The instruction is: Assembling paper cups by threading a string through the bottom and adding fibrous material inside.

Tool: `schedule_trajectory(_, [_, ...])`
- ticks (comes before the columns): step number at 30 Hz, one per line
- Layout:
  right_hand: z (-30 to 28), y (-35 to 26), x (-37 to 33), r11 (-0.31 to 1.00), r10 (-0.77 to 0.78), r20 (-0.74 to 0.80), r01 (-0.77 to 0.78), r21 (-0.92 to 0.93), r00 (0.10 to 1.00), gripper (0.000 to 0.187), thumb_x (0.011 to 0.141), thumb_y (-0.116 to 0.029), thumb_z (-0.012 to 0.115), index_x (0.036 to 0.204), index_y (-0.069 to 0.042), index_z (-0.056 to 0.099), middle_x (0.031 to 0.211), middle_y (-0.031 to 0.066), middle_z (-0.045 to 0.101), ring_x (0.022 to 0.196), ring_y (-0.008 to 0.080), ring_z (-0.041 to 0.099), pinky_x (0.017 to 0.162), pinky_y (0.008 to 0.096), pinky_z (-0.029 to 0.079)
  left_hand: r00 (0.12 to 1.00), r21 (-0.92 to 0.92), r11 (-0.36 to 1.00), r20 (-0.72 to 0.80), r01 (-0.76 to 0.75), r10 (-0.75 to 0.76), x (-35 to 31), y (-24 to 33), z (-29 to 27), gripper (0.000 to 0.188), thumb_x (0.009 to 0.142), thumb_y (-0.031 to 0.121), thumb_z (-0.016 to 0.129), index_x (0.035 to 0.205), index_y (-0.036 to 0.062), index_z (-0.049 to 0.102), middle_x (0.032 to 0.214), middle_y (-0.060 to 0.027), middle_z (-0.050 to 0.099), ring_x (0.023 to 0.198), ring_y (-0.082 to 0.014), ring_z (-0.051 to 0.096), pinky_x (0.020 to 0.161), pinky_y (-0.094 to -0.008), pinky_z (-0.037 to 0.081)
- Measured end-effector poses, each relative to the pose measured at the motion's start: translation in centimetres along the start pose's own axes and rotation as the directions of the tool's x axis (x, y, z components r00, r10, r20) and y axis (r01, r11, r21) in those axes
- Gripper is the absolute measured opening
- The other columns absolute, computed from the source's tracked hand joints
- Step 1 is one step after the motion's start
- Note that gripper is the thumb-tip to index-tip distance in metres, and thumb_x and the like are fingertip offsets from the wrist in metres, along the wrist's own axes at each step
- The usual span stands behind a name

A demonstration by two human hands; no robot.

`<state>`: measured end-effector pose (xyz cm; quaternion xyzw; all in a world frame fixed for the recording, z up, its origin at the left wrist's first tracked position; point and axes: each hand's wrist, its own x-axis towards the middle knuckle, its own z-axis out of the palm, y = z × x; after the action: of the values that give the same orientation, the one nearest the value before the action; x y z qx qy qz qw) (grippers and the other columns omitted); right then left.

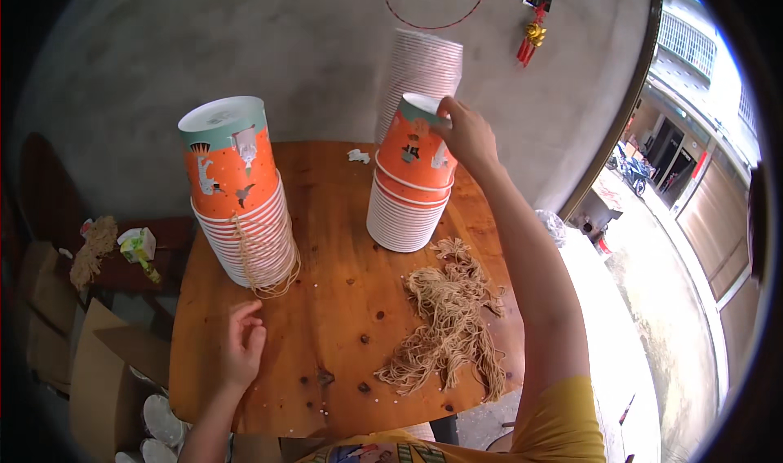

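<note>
"Yellow sleeve (563, 414) nearest us. What's the left hand (243, 350) doing?"

"Fingers loosely bent, nothing in them that I can see. It's just short of the foot of the left stack (232, 165), where loose strands (247, 259) hang."

"And that tan string (453, 324)?"

"Heaped on the table (326, 316), on the near side of the right stack (405, 218)."

"The right hand (471, 137)?"

"Thumb and fingers pinching the upper edge of that stack's top bucket (414, 147). So the bucket lies just left of that hand and below it, mouth down, long axis about upright. The left hand is well apart from it."

"Any brand or writing?"

"None I can read. There's small dark marking on the left stack's upturned white base; the orange sides carry cartoon figures."

"Farther back?"

"A wrapped stack (422, 63) by the grey wall (326, 55)."
</note>
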<state>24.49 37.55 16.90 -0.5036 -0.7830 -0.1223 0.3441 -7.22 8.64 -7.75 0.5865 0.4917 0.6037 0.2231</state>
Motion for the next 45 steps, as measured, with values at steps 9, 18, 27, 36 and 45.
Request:
schedule_trajectory(9, [-11.4, 3.8, 0.4, 0.944, -0.082, -0.495, 0.226, 0.239, 0.865, 0.039, 0.082, -0.039, 0.069, 0.104, -0.009, 0.062, 0.093, 0.0157, 0.069, 0.086, 0.0314, 0.067, 0.073, 0.0399, 0.050, 0.921, 0.103, 0.933, 0.227, -0.346, 0.316, 5.1, 6.1, 6.1, 0.052, 0.087, 0.008, 0.064, 0.135, 0.0016, 0.045, 0.140, -0.0171, 0.045, 0.123, -0.0303, 0.048, 0.097, -0.0365, 0.043])
schedule_trajectory(18, [-5.1, -4.2, -24.1, -0.175, 0.261, 0.505, -0.475, 0.863, 0.822, 0.022, 0.093, -0.018, 0.065, 0.108, -0.007, 0.053, 0.102, 0.0042, 0.063, 0.094, 0.0124, 0.060, 0.085, 0.0275, 0.048, 0.740, 0.384, 0.633, 0.368, -0.672, 0.562, 4.7, 11.0, 12.0, 0.054, 0.078, 0.012, 0.073, 0.126, 0.0049, 0.049, 0.119, -0.0152, 0.058, 0.115, -0.0354, 0.053, 0.102, -0.0524, 0.035])
schedule_trajectory(27, [-5.0, 4.0, -33.8, 0.848, 0.177, 0.476, -0.379, 0.371, 0.861, 0.011, 0.090, -0.011, 0.060, 0.100, -0.007, 0.063, 0.091, 0.0106, 0.066, 0.085, 0.0268, 0.065, 0.072, 0.0362, 0.052, 0.803, 0.549, 0.640, 0.565, -0.538, 0.190, 0.8, 10.8, 8.0, 0.042, 0.082, 0.005, 0.066, 0.120, 0.0040, 0.051, 0.095, -0.0107, 0.060, 0.091, -0.0287, 0.059, 0.098, -0.0453, 0.038])
schedule_trajectory(36, [-1.4, 3.5, -33.9, 0.982, 0.095, 0.251, -0.132, 0.138, 0.963, 0.013, 0.084, -0.014, 0.064, 0.097, -0.013, 0.063, 0.089, 0.0058, 0.057, 0.090, 0.0253, 0.058, 0.072, 0.0395, 0.051, 0.732, 0.559, 0.569, 0.671, -0.603, 0.117, 2.6, 12.1, 8.6, 0.046, 0.082, 0.009, 0.067, 0.126, 0.0090, 0.053, 0.090, -0.0084, 0.058, 0.089, -0.0257, 0.058, 0.102, -0.0443, 0.037])
schedule_trajectory(45, [-4.0, 2.8, -29.4, 0.879, 0.059, 0.347, -0.213, 0.426, 0.936, 0.007, 0.084, -0.007, 0.071, 0.090, -0.007, 0.067, 0.088, 0.0031, 0.060, 0.079, 0.0165, 0.061, 0.068, 0.0301, 0.050, 0.804, 0.491, 0.681, 0.538, -0.544, 0.254, 2.6, 13.6, 8.8, 0.039, 0.081, 0.010, 0.070, 0.118, 0.0096, 0.059, 0.104, -0.0076, 0.053, 0.095, -0.0276, 0.057, 0.093, -0.0439, 0.043])
